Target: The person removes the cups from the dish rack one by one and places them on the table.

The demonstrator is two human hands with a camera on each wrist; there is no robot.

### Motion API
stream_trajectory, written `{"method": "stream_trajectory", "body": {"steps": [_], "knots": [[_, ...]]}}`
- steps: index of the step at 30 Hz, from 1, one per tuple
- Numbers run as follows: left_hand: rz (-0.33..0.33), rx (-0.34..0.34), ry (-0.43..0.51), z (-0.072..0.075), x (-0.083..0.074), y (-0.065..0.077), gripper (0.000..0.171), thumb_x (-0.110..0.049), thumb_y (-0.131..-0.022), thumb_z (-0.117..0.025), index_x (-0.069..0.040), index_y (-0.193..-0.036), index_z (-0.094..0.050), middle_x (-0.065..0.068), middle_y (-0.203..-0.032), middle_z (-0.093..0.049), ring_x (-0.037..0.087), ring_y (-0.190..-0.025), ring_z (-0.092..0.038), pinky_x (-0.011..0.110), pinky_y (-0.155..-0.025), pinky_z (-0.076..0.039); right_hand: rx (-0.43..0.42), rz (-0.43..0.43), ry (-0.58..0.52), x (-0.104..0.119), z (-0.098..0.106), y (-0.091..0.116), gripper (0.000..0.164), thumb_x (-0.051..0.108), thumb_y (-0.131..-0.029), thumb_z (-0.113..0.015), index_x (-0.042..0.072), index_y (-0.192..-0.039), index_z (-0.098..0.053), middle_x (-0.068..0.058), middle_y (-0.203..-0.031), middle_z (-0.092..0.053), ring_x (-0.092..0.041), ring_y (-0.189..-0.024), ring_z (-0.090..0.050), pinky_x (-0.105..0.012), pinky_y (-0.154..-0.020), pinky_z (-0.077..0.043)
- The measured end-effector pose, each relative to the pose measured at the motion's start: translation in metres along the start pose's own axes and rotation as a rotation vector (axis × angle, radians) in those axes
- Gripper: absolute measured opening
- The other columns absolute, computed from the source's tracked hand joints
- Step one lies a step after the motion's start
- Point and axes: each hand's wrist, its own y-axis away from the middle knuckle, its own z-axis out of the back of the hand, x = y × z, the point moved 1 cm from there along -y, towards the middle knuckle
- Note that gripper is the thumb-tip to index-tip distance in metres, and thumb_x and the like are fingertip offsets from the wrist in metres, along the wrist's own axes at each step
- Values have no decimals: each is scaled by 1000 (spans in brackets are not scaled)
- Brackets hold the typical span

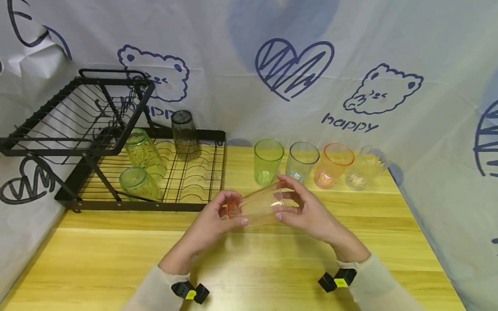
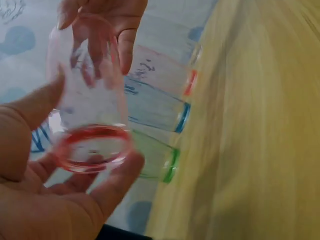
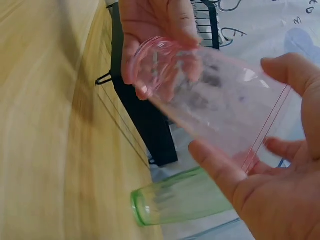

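Observation:
A clear pinkish drinking glass (image 1: 258, 206) lies tilted sideways in the air between both hands, above the table. My left hand (image 1: 215, 223) grips its base end, where the thick bottom (image 2: 92, 147) shows reddish. At the rim end, my right hand (image 1: 309, 211) holds the glass with thumb and fingers. The right wrist view shows the thin rim (image 3: 267, 127) at the right fingers. Behind the hands stand a green glass (image 1: 268, 162), a blue-rimmed glass (image 1: 303, 157), a red-rimmed glass (image 1: 334, 166) and a colourless glass (image 1: 362, 170), all mouth up.
To the left stands a black two-tier dish rack (image 1: 155, 206). On its lower tier, two green glasses (image 1: 143, 151) and a dark grey glass (image 1: 184, 134) are upside down. A printed cloth (image 1: 225, 77) hangs behind the wooden table (image 1: 249, 268).

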Motion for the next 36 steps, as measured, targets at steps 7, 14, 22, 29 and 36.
{"method": "stream_trajectory", "body": {"steps": [7,14,22,29,36], "knots": [[-99,-217,-372,12,-9,4,30,-17,-100,-74,-12,-128,-67,9,-139,-63,35,-124,-68,47,-102,-59,-112,-16,470,11,14,-5,92,18,-89,-86,9,-164,-33,-15,-160,-44,-38,-135,-57,-42,-98,-62],[-176,-380,-673,24,-3,4,27,-18,-101,-72,-12,-127,-71,10,-133,-68,34,-125,-64,54,-104,-54,-150,-58,798,15,14,-14,96,34,-89,-86,6,-164,-34,-21,-163,-41,-42,-132,-58,-60,-105,-54],[-232,-302,-923,31,10,-5,52,-27,-96,-80,-6,-141,-65,19,-143,-64,40,-134,-58,59,-115,-45,-133,-54,864,5,1,-22,95,36,-86,-88,1,-160,-39,-24,-160,-43,-43,-144,-47,-60,-116,-45],[-233,-303,-961,32,14,-5,55,-26,-96,-80,-6,-144,-62,20,-144,-64,42,-135,-58,61,-118,-41,-137,-45,879,3,-7,-28,94,41,-86,-86,4,-160,-42,-22,-158,-46,-45,-144,-47,-61,-115,-46],[-189,-305,-971,29,14,-6,49,-22,-100,-75,-8,-145,-62,16,-143,-66,40,-133,-61,61,-119,-40,-171,-59,869,1,-11,-31,99,46,-85,-88,1,-159,-40,-23,-156,-49,-46,-144,-47,-60,-118,-43]]}}
